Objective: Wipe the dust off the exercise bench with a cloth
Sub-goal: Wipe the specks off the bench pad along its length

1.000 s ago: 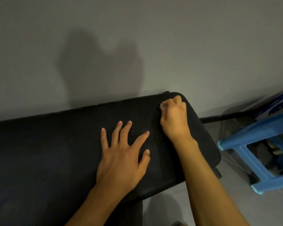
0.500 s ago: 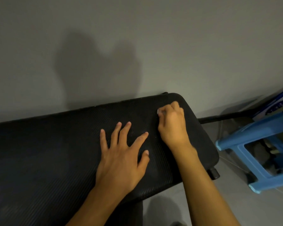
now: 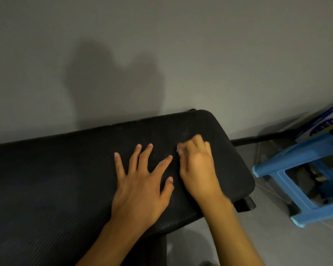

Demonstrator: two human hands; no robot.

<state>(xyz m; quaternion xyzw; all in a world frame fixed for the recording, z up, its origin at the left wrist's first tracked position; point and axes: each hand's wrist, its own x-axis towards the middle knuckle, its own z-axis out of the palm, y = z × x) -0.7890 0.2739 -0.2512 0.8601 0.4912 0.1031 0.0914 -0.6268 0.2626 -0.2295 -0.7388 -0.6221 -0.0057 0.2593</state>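
One bench [image 3: 65, 169]: black, padded.
L hand [image 3: 140, 181]: laid flat, fingers spread, released.
R hand [image 3: 196, 166]: clenched on pale cloth [image 3: 179, 150] scrap, blurred.

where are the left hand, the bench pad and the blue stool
left hand [image 3: 140, 191]: head view, back of the hand
bench pad [image 3: 52, 179]: head view, bare top surface
blue stool [image 3: 271, 167]: head view, near rim of its seat

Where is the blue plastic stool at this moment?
In the head view, the blue stool stands on the floor at the far right, just past the right end of the black bench, with a blue-and-white box behind it.
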